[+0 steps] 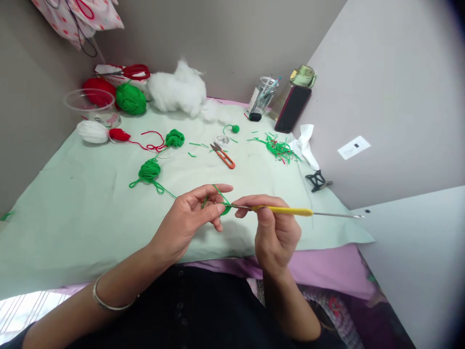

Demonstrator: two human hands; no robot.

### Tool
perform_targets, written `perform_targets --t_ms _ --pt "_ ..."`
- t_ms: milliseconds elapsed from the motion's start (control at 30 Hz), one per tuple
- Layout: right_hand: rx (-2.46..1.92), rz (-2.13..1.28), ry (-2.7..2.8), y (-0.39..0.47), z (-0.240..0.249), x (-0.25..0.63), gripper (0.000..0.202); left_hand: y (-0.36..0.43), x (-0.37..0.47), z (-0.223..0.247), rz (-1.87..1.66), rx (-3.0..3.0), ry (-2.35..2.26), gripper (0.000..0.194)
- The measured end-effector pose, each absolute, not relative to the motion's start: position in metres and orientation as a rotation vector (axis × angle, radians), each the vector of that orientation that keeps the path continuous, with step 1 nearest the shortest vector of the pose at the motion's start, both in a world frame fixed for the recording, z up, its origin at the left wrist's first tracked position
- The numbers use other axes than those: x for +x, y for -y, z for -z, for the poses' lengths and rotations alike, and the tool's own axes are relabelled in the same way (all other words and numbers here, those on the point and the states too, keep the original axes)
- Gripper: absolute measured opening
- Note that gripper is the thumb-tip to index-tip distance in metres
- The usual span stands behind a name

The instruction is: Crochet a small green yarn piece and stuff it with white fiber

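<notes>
My left hand [194,211] pinches a small piece of green crochet [226,209] between thumb and fingers. A strand of green yarn runs over its raised index finger and back to a loose green yarn bundle [149,170]. My right hand [276,225] is closed around the yellow handle of a crochet hook [286,210]. The hook's near tip meets the crochet piece at my left fingertips; its other metal end points right. Most of the crochet piece is hidden by my left thumb and fingers.
Orange thread snips [223,156] lie beyond my hands, with green yarn clippings [278,148] to their right. White stuffing [178,89], a green yarn ball [131,99] and a plastic tub [90,104] stand at the back left. A phone [292,109] leans against a bottle [303,76].
</notes>
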State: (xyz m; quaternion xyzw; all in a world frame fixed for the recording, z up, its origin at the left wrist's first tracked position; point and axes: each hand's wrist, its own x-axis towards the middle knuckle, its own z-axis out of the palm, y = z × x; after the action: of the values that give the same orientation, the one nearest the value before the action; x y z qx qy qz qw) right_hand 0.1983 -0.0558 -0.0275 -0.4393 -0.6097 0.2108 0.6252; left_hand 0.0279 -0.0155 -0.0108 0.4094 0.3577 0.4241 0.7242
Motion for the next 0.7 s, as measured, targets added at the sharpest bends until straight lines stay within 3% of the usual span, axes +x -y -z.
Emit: perform_targets --t_ms 700 --pt "-0.912 -0.138 1.667 0.05 0.034 0.196 0.026 0.014 0.029 0.016 -0.992 1.036 -0.823 0.031"
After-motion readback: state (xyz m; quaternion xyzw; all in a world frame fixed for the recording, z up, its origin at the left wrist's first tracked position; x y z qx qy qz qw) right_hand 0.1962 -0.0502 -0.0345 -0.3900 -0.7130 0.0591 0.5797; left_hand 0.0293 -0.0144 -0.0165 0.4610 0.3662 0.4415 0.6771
